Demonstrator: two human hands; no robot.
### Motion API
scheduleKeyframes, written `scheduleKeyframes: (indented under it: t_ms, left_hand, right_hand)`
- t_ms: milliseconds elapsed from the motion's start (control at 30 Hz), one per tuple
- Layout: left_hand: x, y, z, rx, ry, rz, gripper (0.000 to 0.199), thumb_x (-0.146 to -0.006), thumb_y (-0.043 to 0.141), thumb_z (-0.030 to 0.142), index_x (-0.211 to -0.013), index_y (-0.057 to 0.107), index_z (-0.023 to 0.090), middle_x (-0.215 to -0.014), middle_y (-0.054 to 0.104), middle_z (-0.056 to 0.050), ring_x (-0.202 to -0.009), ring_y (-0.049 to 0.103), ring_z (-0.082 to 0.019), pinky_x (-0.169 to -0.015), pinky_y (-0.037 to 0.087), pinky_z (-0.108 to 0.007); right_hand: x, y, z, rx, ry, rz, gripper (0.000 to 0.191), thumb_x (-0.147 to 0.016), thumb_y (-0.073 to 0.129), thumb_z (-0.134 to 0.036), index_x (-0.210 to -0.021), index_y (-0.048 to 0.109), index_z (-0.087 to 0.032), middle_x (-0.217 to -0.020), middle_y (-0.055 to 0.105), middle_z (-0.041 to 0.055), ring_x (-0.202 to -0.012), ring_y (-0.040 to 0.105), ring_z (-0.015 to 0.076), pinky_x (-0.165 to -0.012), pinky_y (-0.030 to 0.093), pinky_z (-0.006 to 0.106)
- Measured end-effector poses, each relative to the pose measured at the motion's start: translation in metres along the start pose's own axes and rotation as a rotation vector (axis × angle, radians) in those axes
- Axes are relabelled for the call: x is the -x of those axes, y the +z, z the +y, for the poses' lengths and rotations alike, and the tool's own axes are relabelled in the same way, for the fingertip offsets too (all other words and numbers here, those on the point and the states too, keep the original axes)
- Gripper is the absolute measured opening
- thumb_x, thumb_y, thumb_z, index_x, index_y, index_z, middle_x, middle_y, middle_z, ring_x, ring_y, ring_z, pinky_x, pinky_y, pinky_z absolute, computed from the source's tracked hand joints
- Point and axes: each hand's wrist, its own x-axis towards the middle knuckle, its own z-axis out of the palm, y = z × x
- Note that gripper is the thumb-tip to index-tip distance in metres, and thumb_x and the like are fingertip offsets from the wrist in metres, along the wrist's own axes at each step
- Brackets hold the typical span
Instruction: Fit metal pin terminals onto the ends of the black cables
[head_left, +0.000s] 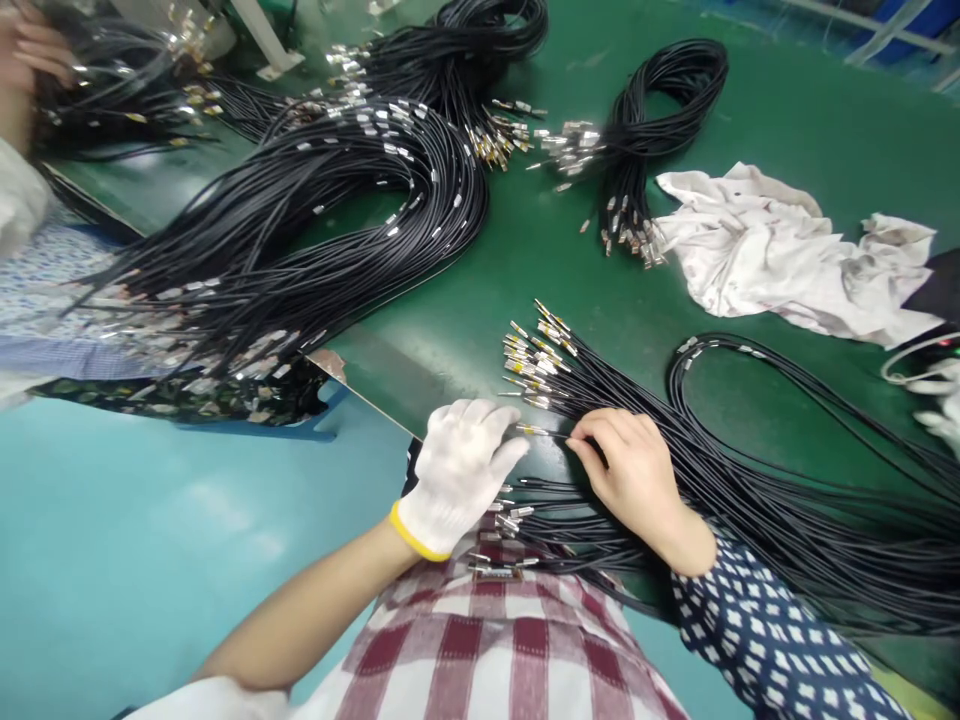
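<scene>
Green matting covers the table, which stands over a teal floor, and nearly all of it carries black cable. Biggest is the thick sheaf of cables sweeping from the far middle down to the near left edge, dotted with silver sleeves. Next comes my own fan of cables, running from the right across to me, its gold and silver tipped ends spread just beyond my fingers. A crumpled white cloth lies to the right, and beyond it a smaller coiled bundle with its connectors spilled beside it. At the far left another person's hand is in among more cables. My left hand, in a white knit glove with a yellow cuff, lies flat with its fingers loose, touching the tip of a single cable. My right hand, bare, has its grip pinched shut on that same cable just behind the metal connector, the two hands almost touching
</scene>
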Motion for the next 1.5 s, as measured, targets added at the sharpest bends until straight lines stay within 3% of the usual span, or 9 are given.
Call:
scheduleKeyframes:
  t_ms: [167, 300, 500, 667, 867, 1033, 1200, 1400, 1500]
  left_hand:
    - [0.002, -0.007, 0.004, 0.199, -0.047, -0.064, 0.022, -0.100, 0.050, 0.031, -0.092, 0.068, 0.022, -0.095, 0.069, -0.002, -0.090, 0.060, -0.020, -0.087, 0.040, -0.038]
    - [0.005, -0.022, 0.010, 0.474, -0.140, -0.272, 0.025, -0.100, 0.045, 0.024, -0.082, 0.063, 0.021, -0.088, 0.065, 0.002, -0.086, 0.058, -0.015, -0.086, 0.042, -0.030]
    - [0.006, -0.037, 0.009, 0.735, -0.333, -0.465, 0.024, -0.099, 0.047, 0.025, -0.083, 0.064, 0.022, -0.087, 0.064, 0.005, -0.086, 0.058, -0.012, -0.080, 0.042, -0.025]
    - [0.012, -0.031, 0.005, 0.648, -0.236, -0.391, 0.024, -0.099, 0.046, 0.023, -0.086, 0.066, 0.021, -0.089, 0.063, 0.004, -0.089, 0.056, -0.013, -0.088, 0.039, -0.028]
    - [0.012, -0.029, 0.005, 0.618, -0.198, -0.384, 0.023, -0.098, 0.046, 0.022, -0.081, 0.062, 0.019, -0.087, 0.061, 0.002, -0.086, 0.054, -0.014, -0.088, 0.038, -0.029]
    - [0.011, -0.030, 0.003, 0.657, -0.189, -0.404, 0.023, -0.097, 0.046, 0.017, -0.077, 0.059, 0.019, -0.083, 0.058, 0.004, -0.083, 0.053, -0.012, -0.084, 0.038, -0.026]
    - [0.010, -0.030, 0.000, 0.725, -0.147, -0.417, 0.024, -0.097, 0.045, 0.018, -0.077, 0.057, 0.019, -0.081, 0.057, 0.005, -0.079, 0.052, -0.011, -0.081, 0.038, -0.025]
    - [0.000, -0.036, 0.001, 0.979, -0.349, -0.512, 0.023, -0.095, 0.046, 0.024, -0.077, 0.060, 0.019, -0.077, 0.059, 0.005, -0.074, 0.054, -0.010, -0.070, 0.039, -0.022]
    - [-0.004, -0.039, 0.001, 1.026, -0.362, -0.572, 0.023, -0.093, 0.047, 0.025, -0.075, 0.060, 0.018, -0.077, 0.059, 0.005, -0.072, 0.052, -0.011, -0.067, 0.039, -0.023]
  right_hand:
    - [0.008, -0.003, -0.004, -0.142, -0.005, 0.022, 0.012, -0.099, 0.057, -0.020, -0.089, 0.061, -0.017, -0.086, 0.071, 0.0056, -0.079, 0.064, 0.0200, -0.073, 0.038, 0.034]
    - [0.003, -0.012, -0.018, -0.330, 0.017, -0.116, 0.011, -0.099, 0.057, -0.024, -0.100, 0.065, -0.017, -0.089, 0.072, 0.0056, -0.078, 0.064, 0.0190, -0.077, 0.040, 0.034]
    - [-0.005, -0.013, -0.033, -0.630, 0.131, -0.303, 0.024, -0.103, 0.051, -0.024, -0.085, 0.067, -0.019, -0.078, 0.070, 0.0016, -0.070, 0.062, 0.0157, -0.070, 0.043, 0.028]
    - [-0.002, -0.005, -0.032, -0.754, 0.219, -0.350, 0.023, -0.102, 0.053, -0.028, -0.084, 0.067, -0.020, -0.078, 0.071, 0.0005, -0.071, 0.064, 0.0152, -0.068, 0.046, 0.026]
    - [0.004, -0.001, -0.039, -0.408, 0.046, -0.108, 0.015, -0.097, 0.059, -0.022, -0.087, 0.069, -0.018, -0.078, 0.074, 0.0033, -0.070, 0.066, 0.0188, -0.073, 0.040, 0.034]
    - [0.001, 0.001, -0.045, -0.703, 0.190, -0.285, 0.024, -0.100, 0.053, -0.023, -0.080, 0.065, -0.019, -0.070, 0.069, 0.0008, -0.064, 0.063, 0.0149, -0.065, 0.043, 0.027]
    - [0.001, 0.003, -0.048, -0.745, 0.231, -0.269, 0.024, -0.100, 0.053, -0.025, -0.078, 0.063, -0.019, -0.067, 0.061, -0.0003, -0.061, 0.055, 0.0138, -0.063, 0.041, 0.026]
    - [0.004, -0.001, -0.045, -0.828, 0.287, -0.268, 0.027, -0.100, 0.053, -0.028, -0.076, 0.059, -0.019, -0.067, 0.055, -0.0013, -0.060, 0.048, 0.0124, -0.057, 0.038, 0.024]
    - [0.004, -0.002, -0.045, -0.856, 0.294, -0.271, 0.026, -0.100, 0.054, -0.029, -0.077, 0.060, -0.018, -0.068, 0.056, -0.0006, -0.060, 0.048, 0.0124, -0.056, 0.038, 0.023]
